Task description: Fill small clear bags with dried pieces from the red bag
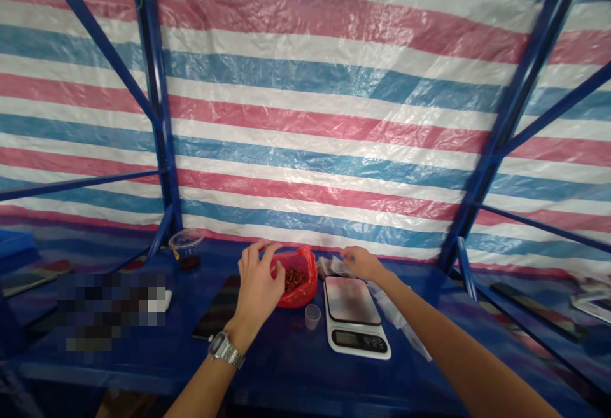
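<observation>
My left hand (pixel 260 275), with a metal-banded watch on its wrist, is at the left rim of a red plastic bag (pixel 305 294). Its fingers are curved, with a gap between thumb and forefinger; whether they touch the bag is unclear. Small reddish-brown pieces (pixel 294 280) lie inside the open bag. Behind the scale, my right hand (pixel 363 263) has its fingertips closed on a small clear plastic bag (pixel 340 266). The white kitchen scale (pixel 354 310) bears nothing on its plate. A small clear cup (pixel 312 316) stands left of it.
A dark tablet-like slab (pixel 217 310) lies left of my left wrist. Farther back stands a lidded clear tub (pixel 187 249). Clear plastic bags (pixel 398 316) lie right of the scale. Blue metal posts (pixel 160 106) and a striped plastic sheet (pixel 324 106) bound the blue table (pixel 281 370).
</observation>
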A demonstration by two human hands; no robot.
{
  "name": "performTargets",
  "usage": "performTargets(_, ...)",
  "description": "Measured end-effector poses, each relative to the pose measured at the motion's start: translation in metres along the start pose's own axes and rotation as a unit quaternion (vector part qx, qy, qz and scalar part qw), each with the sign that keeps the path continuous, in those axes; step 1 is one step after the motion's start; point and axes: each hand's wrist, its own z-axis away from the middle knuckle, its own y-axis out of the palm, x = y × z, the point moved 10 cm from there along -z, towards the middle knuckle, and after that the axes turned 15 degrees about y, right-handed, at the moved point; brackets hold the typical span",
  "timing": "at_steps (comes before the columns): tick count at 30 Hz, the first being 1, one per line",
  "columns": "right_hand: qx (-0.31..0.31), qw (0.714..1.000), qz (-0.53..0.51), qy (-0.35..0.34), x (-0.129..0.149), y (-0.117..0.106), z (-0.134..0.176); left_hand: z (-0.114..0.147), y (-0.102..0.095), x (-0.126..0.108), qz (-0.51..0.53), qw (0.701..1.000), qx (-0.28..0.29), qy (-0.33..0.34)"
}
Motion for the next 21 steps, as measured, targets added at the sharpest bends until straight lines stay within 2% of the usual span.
performTargets(5, 0.013, 0.996, 0.082, -0.027, 0.012, 0.026, 0.0, 0.001, 0.009, -0.014, 0.109, 0.993, -0.017, 0.037)
performTargets(8, 0.004, 0.992, 0.118, -0.039, 0.026, 0.029, -0.001, 0.003, 0.015, -0.014, 0.143, 0.989, -0.003, 0.032)
performTargets(11, -0.025, 0.989, 0.138, -0.042, 0.031, 0.017, -0.003, 0.004, 0.017, -0.013, 0.16, 0.987, 0.006, 0.024)
performTargets(14, -0.095, 0.986, 0.134, -0.022, 0.023, -0.014, 0.002, 0.003, 0.017, -0.016, 0.189, 0.982, 0.011, 0.02)
performTargets(16, -0.172, 0.981, 0.086, 0.013, 0.01, -0.042, 0.015, 0.002, 0.019, -0.021, 0.218, 0.975, 0.021, 0.026)
performTargets(18, -0.224, 0.972, -0.028, 0.067, -0.012, -0.061, 0.035, 0.003, 0.023, -0.031, 0.25, 0.967, 0.034, 0.04)
performTargets(20, -0.219, 0.948, -0.199, 0.12, -0.036, -0.06, 0.058, 0.005, 0.03, -0.044, 0.286, 0.955, 0.052, 0.057)
performTargets(21, -0.197, 0.925, -0.293, 0.142, -0.045, -0.053, 0.068, 0.007, 0.034, -0.052, 0.306, 0.948, 0.062, 0.064)
